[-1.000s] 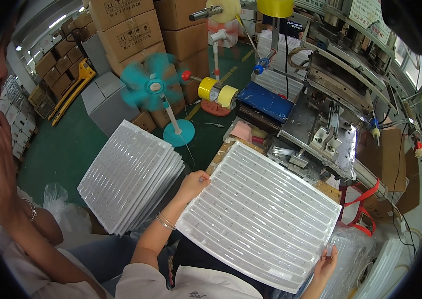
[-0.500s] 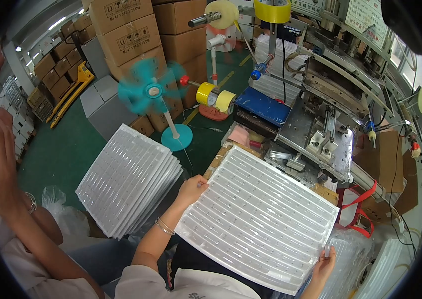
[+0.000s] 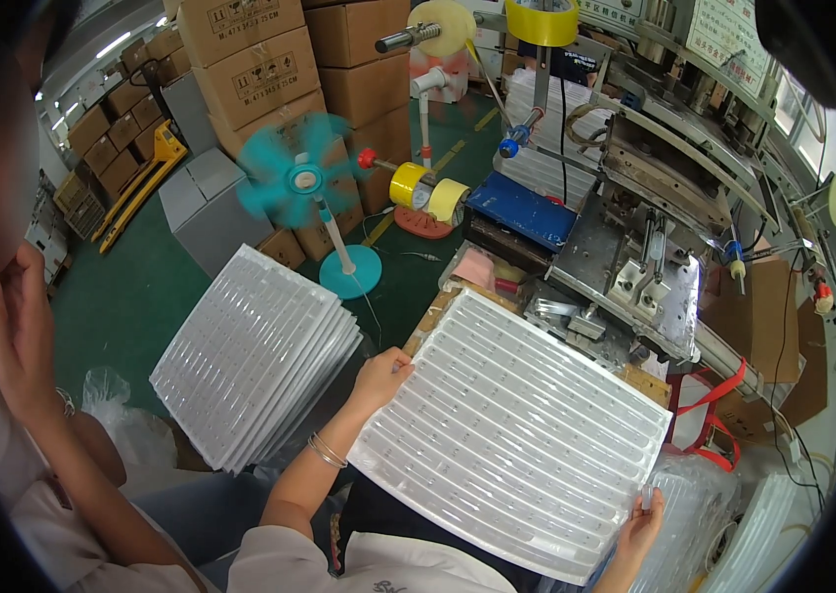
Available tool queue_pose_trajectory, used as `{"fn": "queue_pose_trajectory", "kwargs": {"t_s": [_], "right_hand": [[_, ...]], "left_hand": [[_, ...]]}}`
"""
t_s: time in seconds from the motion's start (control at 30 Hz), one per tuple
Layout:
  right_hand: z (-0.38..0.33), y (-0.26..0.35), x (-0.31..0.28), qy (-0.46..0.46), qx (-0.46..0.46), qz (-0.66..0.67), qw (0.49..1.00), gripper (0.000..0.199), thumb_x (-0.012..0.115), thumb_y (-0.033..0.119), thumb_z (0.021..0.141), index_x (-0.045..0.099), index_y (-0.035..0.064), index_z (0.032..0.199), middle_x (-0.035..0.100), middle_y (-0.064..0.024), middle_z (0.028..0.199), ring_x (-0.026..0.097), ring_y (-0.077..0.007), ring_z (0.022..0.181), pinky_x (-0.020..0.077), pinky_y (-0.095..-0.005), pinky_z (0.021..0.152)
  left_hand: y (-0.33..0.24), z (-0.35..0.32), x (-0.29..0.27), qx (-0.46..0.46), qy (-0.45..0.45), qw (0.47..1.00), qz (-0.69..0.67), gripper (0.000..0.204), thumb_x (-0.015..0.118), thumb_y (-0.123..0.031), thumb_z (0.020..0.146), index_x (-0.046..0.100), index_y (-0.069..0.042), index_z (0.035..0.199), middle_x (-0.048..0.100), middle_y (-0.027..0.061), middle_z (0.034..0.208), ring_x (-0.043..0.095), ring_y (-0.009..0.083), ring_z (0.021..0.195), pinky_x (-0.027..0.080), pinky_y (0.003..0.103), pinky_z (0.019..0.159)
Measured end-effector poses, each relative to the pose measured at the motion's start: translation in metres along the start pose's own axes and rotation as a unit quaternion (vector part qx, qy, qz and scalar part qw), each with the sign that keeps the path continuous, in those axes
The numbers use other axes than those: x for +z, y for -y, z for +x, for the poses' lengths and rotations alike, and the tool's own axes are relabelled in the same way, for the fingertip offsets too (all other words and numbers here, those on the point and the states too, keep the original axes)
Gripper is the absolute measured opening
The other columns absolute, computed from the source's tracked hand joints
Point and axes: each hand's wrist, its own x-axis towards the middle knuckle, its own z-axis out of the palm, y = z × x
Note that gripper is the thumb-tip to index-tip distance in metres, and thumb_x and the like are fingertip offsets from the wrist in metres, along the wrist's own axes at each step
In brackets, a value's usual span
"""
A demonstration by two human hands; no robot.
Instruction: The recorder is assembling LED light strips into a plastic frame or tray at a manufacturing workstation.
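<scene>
Ribbed white plastic tray, held flat above the lap by opposite edges so it stays level: left hand grasps its near-left edge, right hand pinches its lower-right corner; stack of like trays lies left of it, teal fan beyond.

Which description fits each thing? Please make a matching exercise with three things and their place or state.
Things:
1. ribbed plastic tray
2. stack of trays
3. teal fan

Descriptions:
A. standing on the green floor, blades blurred
B. held at two edges by the left hand and the right hand
C. lying left of the held tray

Pairs: 1-B, 2-C, 3-A
</scene>
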Motion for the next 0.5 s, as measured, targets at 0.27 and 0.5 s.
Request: {"fn": "queue_pose_trajectory", "kwargs": {"t_s": [0.27,0.5], "right_hand": [[-0.0027,0.0026,0.0061,0.002,-0.005,-0.007,1.000,0.028,0.058,0.019,0.089,0.059,0.0026,0.112,0.058,-0.0027,0.113,0.055,-0.0114,0.102,0.0469,-0.0235,0.084],[-0.0038,0.0028,0.0074,0.003,-0.011,-0.011,1.000,0.027,0.058,0.018,0.089,0.059,0.0030,0.111,0.058,-0.0019,0.112,0.054,-0.0115,0.102,0.0464,-0.0242,0.085]], "left_hand": [[0.0057,0.0013,0.0008,0.008,0.000,1.000,0.009,0.019,0.065,-0.019,0.083,0.062,-0.003,0.090,0.067,0.0126,0.084,0.065,0.0280,0.081,0.050,0.037,0.071],[0.0076,0.0024,0.0018,0.012,0.002,1.000,0.002,0.019,0.065,-0.020,0.082,0.062,-0.003,0.090,0.067,0.0125,0.084,0.065,0.0276,0.081,0.050,0.037,0.071]]}}
